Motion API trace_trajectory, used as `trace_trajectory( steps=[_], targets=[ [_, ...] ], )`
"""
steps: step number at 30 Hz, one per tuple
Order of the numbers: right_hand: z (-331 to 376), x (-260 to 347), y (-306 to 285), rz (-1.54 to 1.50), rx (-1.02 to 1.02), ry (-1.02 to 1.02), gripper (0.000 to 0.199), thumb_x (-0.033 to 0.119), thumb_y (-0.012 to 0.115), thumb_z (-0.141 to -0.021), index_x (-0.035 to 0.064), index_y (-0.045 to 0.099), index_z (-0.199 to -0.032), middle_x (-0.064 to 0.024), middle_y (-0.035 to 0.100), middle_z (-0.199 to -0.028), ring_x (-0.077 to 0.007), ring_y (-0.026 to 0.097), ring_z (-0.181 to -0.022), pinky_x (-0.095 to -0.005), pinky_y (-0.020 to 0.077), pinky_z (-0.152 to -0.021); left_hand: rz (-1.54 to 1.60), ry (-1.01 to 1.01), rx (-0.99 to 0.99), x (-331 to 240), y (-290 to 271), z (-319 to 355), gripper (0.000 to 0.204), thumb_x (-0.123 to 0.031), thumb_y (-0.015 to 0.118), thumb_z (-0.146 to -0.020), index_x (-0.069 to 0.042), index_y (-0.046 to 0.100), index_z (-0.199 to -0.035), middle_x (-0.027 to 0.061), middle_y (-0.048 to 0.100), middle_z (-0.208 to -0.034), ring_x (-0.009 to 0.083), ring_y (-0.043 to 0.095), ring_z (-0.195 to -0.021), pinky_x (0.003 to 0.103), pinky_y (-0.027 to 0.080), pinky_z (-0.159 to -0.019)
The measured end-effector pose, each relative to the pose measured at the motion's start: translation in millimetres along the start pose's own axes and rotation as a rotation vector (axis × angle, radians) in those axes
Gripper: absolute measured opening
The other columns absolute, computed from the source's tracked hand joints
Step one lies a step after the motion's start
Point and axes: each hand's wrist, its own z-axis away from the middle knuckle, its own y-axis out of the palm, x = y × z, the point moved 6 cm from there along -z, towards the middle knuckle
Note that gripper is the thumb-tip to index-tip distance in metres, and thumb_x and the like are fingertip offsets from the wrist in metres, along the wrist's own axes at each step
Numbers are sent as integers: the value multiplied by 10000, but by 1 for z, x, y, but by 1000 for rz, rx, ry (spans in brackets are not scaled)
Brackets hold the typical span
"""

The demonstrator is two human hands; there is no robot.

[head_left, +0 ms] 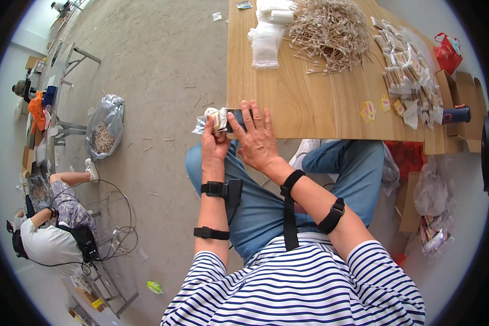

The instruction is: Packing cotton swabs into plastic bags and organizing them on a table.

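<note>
At the table's near left corner, my left hand (214, 144) is closed around a small bundle of cotton swabs (218, 119), which looks partly wrapped in clear plastic. My right hand (258, 138) is beside it, palm down with the fingers stretched out. Under those fingers is a dark flat piece (236, 120) at the corner; its kind is hard to make out. A large heap of loose cotton swabs (331, 35) covers the far part of the wooden table (304, 103). Clear plastic bags (266, 46) lie stacked left of that heap.
Filled swab packets (410, 70) are piled on the table's right, near small yellow cards (368, 111) and a dark blue cylinder (456, 114). Beyond stand an open cardboard box (467, 98) and a red bag (448, 52). Leftward, a person (54, 244) sits near a clear sack of swabs (104, 127).
</note>
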Motion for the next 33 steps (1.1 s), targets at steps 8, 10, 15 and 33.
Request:
trace_trajectory(
  steps=[8,10,15,33],
  targets=[
    [1,0,0,-21,-3,-2,985,236,807,-674,206,322,-1530,-193,203,-1598,-388,149,-1491,-565,123,-1186,30,2,7,-2,-1,1,161,-251,690,-924,-110,626,-878,-30,565,-626,67,416,-433,204,316,-389],
    [1,-2,1,-11,-7,-2,982,236,803,-677,207,319,-1531,-195,201,-1598,-389,145,-1493,-565,120,-1187,20,9,-25,-1,0,2,161,-246,693,-921,-107,624,-878,-30,569,-628,67,420,-438,206,325,-394],
    [0,2,-9,-121,-5,-18,924,254,803,-697,181,363,-1507,-204,224,-1586,-388,161,-1488,-562,138,-1186,-46,62,-53,-11,-9,6,182,-274,698,-915,-110,625,-887,-24,588,-656,75,437,-458,215,342,-409],
    [-23,-188,-51,460,-18,131,536,334,619,-885,33,567,-1325,-92,542,-1377,-240,479,-1222,-401,326,-1042,-738,194,-176,14,58,113,169,-207,648,-943,-63,563,-916,-24,505,-667,73,427,-557,238,358,-526]
  ],
)
